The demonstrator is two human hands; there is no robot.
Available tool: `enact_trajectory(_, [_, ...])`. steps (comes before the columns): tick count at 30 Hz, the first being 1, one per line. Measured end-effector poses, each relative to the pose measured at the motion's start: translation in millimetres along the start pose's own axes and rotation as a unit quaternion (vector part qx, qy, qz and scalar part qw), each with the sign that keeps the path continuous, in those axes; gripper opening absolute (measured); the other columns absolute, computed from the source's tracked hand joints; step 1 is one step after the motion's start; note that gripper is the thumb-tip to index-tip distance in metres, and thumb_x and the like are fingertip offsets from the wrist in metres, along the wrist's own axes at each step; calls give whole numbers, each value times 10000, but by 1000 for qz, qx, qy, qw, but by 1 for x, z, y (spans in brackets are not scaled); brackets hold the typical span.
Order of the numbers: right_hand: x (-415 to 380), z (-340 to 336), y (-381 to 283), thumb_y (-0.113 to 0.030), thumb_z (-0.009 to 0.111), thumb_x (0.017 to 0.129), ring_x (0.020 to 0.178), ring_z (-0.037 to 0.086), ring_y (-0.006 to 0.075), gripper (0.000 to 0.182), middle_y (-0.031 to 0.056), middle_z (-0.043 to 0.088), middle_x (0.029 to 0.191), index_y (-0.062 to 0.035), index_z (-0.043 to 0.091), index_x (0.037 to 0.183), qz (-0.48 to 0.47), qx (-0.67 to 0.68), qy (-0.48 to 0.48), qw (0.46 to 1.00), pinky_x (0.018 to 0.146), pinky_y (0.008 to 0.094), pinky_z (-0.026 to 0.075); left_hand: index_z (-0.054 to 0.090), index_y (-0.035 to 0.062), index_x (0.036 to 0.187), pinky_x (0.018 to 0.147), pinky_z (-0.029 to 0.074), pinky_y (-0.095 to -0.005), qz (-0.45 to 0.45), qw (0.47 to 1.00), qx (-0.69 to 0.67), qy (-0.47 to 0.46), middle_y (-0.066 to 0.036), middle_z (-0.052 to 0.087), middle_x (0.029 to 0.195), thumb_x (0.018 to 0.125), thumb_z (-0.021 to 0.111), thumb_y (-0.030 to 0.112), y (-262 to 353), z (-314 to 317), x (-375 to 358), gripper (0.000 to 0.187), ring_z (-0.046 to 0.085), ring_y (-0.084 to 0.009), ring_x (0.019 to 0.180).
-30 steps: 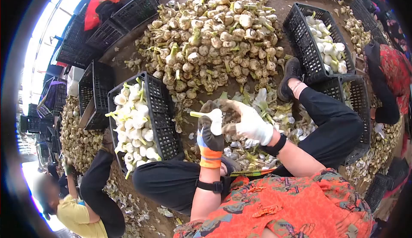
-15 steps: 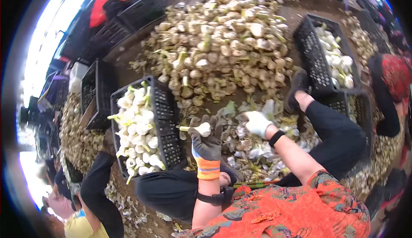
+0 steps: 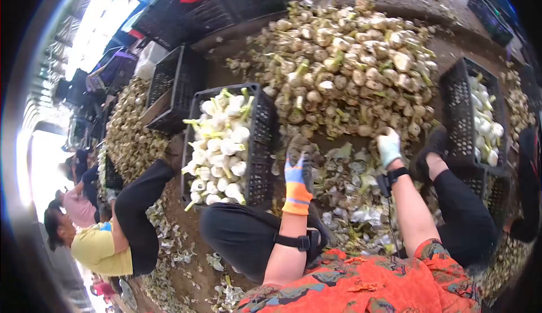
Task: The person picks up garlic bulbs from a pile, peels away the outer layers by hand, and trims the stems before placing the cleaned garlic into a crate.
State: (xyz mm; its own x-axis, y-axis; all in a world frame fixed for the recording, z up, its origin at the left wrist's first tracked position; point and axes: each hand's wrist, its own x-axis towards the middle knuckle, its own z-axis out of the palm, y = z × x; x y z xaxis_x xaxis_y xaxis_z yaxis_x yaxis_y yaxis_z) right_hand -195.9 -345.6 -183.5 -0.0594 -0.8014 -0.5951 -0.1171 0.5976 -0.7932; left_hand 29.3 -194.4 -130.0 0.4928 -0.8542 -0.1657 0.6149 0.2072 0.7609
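Note:
My left hand [image 3: 299, 163], in a dark grey glove with an orange cuff, is raised beside the crate with its fingers up and apart. No bulb shows in it. My right hand [image 3: 389, 148], in a whitish glove, is at the lower edge of a large pile of untrimmed garlic bulbs [image 3: 350, 70]. Its fingers are curled against the bulbs, and what they hold is hidden. To the left of my left hand, a black plastic crate [image 3: 261, 143] is heaped with clean white garlic bulbs [image 3: 217, 152]. Loose garlic skins [image 3: 355, 200] cover the ground between my arms.
Another black crate [image 3: 458, 109] with white garlic stands at the right, beyond my shoe [image 3: 432, 146]. A person in a yellow shirt [image 3: 107, 255] sits at the left near another garlic pile [image 3: 130, 135]. More black crates [image 3: 257, 1] line the back.
The white garlic bulb with a stem that was in my left hand is gone from it. My right hand has reached forward to the pile's edge. The whole view has shifted.

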Motion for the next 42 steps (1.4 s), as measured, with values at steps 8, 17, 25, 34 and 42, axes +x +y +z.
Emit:
enact_trajectory(8, [3,19,10,-137,581,755,1110,527,386,436,240,545,1189,-101,580,1189,-192,-435,-34,879,926,406,453,464,45,1303,796,538,-320,-51,994,87,34,-107,579,1169,875,572,-29,-33,26,-57,448,615,-195,960])
enact_trajectory(17, [3,16,64,-29,590,757,998,624,272,428,160,636,1114,-7,567,1184,-200,-224,-114,947,869,338,486,446,67,1317,788,535,-296,-112,968,212,75,-88,571,1181,881,551,-13,-44,28,-43,455,597,-165,948])
enact_trajectory(25, [-163,-31,-52,-23,673,715,884,606,205,401,108,608,1004,-33,598,1109,-427,-133,-159,880,785,308,496,497,85,1241,830,544,-402,-266,947,8,-178,-120,593,1135,944,511,342,-34,64,-39,393,614,-250,981])
enact_trajectory(34, [-202,-46,-29,-56,601,842,829,630,160,163,76,659,895,-14,604,1000,-286,185,-110,934,702,301,510,506,36,1218,945,436,-329,105,943,249,-193,-97,554,1200,743,663,-96,-22,103,-90,518,536,-192,1074])
enact_trajectory(42, [-221,-58,-30,74,631,750,768,570,113,185,54,660,830,31,629,929,-309,270,-172,896,692,295,469,506,-40,1154,851,442,-342,92,919,285,-255,-154,567,1138,883,616,89,18,156,-139,320,536,-222,968])
